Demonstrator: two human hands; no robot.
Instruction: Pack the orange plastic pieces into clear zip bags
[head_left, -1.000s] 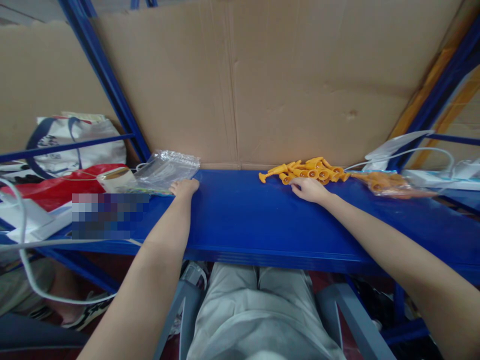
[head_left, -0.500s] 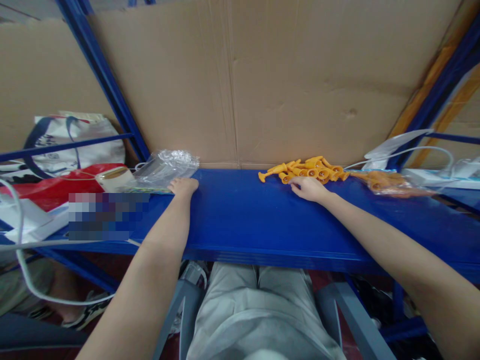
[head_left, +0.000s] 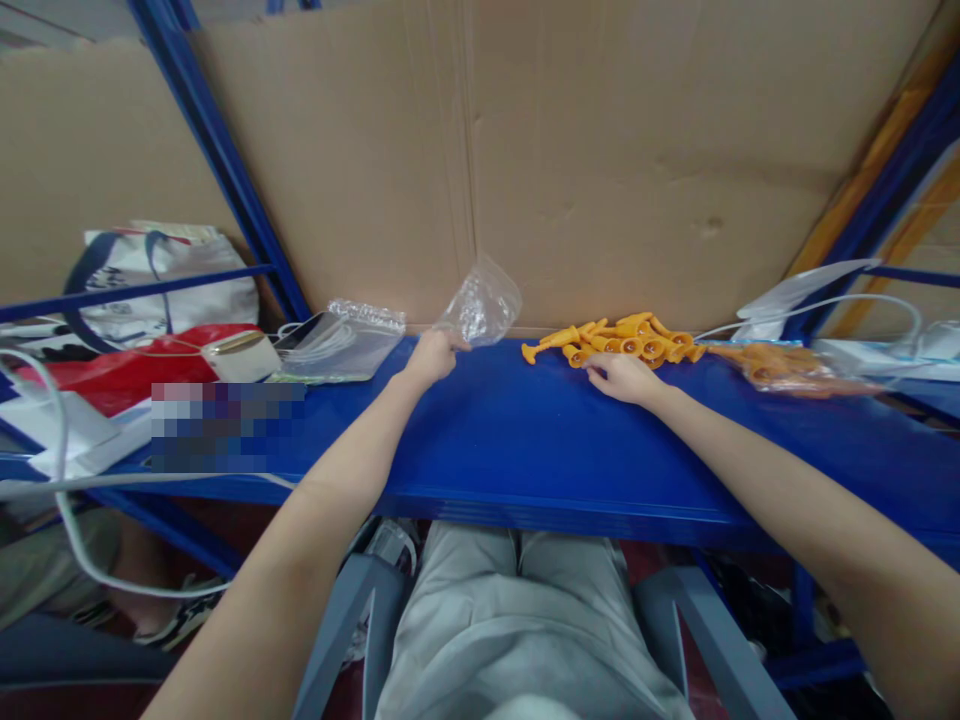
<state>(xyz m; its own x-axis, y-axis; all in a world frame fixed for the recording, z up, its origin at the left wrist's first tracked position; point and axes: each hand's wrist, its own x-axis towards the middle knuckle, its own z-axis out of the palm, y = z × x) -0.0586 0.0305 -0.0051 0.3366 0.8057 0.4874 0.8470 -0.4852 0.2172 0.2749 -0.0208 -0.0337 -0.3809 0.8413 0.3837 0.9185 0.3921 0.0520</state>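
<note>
Plastic bag [head_left: 486, 302], transparent and crinkled.

Wht tote [head_left: 199, 308] bhd blue rail [head_left: 165, 288], red plastic [head_left: 142, 372], cardbd panel [head_left: 600, 150]

Tan cardboard wall [head_left: 600, 130] behind blue metal shelf [head_left: 525, 440], reddish floor [head_left: 645, 562] below.

Bare forearms [head_left: 750, 458], pale grey trousers [head_left: 471, 568] with soft creases
</note>
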